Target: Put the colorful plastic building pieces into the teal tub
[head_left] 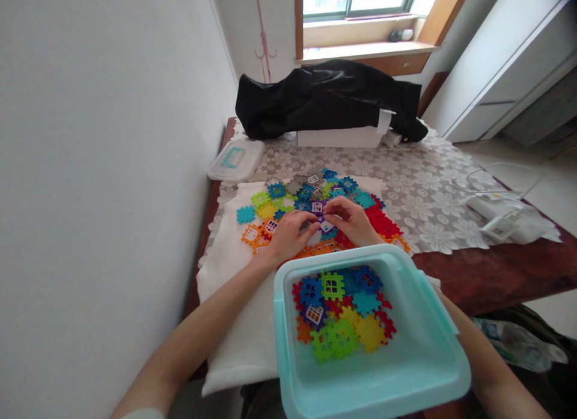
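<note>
My left hand (291, 235) and right hand (350, 220) pinch a purple plastic window tile (321, 222)
Notched plastic tiles (342, 323) lie in a pale-blue plastic tub (280, 329)

Black cloth (324, 100) on white box (338, 137), windowsill (365, 51) behind

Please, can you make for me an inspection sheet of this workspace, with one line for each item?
Surface: white cloth over lace tablecloth on dark wooden table.
Job's things: interlocking plastic tiles spread on the cloth, more in turquoise plastic tub.
Hands: left hand and right hand pinch purple tile.
Clutter: black fabric on white box; translucent lid.
Cables: white cable by white adapter.
Surroundings: window, white wall, white cabinet.
</note>
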`<state>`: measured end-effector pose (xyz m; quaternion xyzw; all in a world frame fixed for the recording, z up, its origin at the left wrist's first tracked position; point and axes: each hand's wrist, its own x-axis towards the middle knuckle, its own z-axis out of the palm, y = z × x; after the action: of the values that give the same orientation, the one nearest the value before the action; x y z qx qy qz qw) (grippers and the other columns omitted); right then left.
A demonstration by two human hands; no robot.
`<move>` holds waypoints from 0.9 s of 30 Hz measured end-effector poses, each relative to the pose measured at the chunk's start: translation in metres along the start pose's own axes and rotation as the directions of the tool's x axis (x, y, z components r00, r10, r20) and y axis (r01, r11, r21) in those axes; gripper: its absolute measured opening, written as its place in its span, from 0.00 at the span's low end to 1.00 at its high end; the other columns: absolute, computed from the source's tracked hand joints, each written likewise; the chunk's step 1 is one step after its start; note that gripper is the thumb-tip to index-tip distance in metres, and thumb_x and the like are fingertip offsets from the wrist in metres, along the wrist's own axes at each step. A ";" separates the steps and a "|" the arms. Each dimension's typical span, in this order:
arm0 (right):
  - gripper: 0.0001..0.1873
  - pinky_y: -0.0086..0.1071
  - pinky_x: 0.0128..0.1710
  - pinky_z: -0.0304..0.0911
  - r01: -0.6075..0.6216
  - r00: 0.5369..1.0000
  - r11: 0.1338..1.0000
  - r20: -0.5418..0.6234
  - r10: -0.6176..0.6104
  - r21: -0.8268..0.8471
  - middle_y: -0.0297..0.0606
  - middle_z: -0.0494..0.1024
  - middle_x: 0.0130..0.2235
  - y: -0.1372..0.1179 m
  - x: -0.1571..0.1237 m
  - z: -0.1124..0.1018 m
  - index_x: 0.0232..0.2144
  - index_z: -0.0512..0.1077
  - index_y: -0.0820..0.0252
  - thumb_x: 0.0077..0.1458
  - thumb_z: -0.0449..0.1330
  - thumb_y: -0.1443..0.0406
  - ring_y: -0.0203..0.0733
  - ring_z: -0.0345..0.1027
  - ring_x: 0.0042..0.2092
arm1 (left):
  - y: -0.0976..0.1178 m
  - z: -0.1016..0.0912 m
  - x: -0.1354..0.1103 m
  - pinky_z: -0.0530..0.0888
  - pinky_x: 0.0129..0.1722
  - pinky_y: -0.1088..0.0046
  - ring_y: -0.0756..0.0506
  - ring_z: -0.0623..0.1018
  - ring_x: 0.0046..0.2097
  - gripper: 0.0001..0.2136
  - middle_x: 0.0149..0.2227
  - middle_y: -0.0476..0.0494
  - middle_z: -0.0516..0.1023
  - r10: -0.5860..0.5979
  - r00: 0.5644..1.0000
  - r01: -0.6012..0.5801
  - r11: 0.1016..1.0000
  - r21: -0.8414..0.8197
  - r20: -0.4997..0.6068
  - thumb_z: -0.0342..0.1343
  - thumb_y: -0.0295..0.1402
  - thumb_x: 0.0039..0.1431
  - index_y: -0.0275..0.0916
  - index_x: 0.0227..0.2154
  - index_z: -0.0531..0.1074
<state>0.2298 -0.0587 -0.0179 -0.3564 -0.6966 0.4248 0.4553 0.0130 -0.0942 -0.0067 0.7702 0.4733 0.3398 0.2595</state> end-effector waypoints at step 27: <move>0.29 0.55 0.71 0.57 0.087 0.993 0.689 0.114 -0.006 -0.720 0.47 0.70 0.67 0.018 -0.002 -0.014 0.65 0.71 0.58 0.62 0.63 0.63 0.57 0.60 0.70 | 0.029 -0.012 -0.007 0.67 0.69 0.45 0.32 0.79 0.61 0.17 0.55 0.36 0.82 0.177 0.828 0.476 0.278 -0.834 0.531 0.77 0.48 0.46 0.40 0.22 0.81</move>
<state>0.2460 -0.0500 -0.0319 -0.4668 -0.8387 0.1222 0.2525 0.0181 -0.1116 0.0200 0.4706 0.1590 0.2974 0.8154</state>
